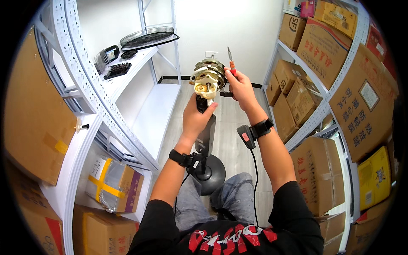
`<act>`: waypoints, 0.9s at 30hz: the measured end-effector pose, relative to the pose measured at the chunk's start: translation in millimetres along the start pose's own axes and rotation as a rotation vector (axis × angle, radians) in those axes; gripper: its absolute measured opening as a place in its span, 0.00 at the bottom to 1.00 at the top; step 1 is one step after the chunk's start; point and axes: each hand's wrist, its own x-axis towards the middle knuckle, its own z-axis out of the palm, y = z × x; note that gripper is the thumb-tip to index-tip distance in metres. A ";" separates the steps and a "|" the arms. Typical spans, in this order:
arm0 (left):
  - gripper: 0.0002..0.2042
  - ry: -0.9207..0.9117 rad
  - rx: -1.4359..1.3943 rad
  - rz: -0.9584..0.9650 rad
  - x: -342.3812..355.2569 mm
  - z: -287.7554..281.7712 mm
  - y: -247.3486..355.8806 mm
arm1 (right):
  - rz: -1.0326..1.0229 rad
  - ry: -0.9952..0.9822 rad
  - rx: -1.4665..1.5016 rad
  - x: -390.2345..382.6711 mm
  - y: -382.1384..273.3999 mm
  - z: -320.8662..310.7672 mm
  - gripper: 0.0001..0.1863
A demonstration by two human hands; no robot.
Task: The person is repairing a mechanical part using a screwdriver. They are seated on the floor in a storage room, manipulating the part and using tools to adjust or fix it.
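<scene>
An electric fan's motor head point(208, 76), with exposed cream housing and metal casing, sits atop a black stand point(205, 138) with a round base point(214, 178) on the floor. My left hand point(194, 117) is wrapped round the black neck just below the motor. At the motor's right side, my right hand point(239, 87) grips a red-handled screwdriver point(233, 68) with its metal tip pointing up; some of those fingers are hidden behind the handle and motor.
A white shelf point(148, 114) at left holds a fan grille point(146, 37) and small black parts point(117, 70) on its upper level. Cardboard boxes point(321, 49) fill the right rack, with more boxes point(112, 185) low on the left. A white wall point(225, 23) stands ahead.
</scene>
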 end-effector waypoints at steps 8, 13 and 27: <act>0.22 -0.128 0.027 0.002 3.6 -28.7 -12.8 | -0.321 0.120 -0.075 -8.8 16.8 17.9 0.17; 0.23 -0.109 0.122 0.036 5.0 -34.1 -20.3 | -0.355 0.188 -0.185 -15.4 14.9 30.3 0.16; 0.26 -0.077 0.165 -0.034 11.5 -35.0 -42.2 | -0.388 0.317 -0.445 -32.9 -2.4 50.4 0.16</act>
